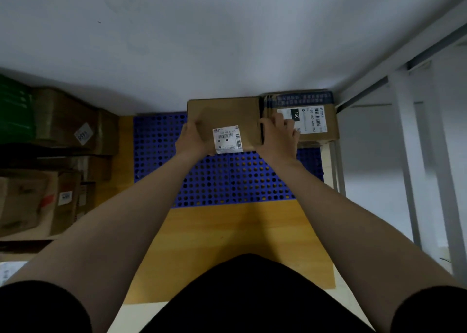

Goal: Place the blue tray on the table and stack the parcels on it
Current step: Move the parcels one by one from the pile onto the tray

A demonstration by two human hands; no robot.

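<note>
Blue tray flat on wooden desk. Brown parcel over tray's far edge, gripped at both sides: left hand curled round left edge, right hand round right edge. Just beside it, second parcel at tray's far right corner. At left, boxes piled.

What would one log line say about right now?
left hand: holds box | right hand: holds same box | tray: on table | other box: right of held box
</note>
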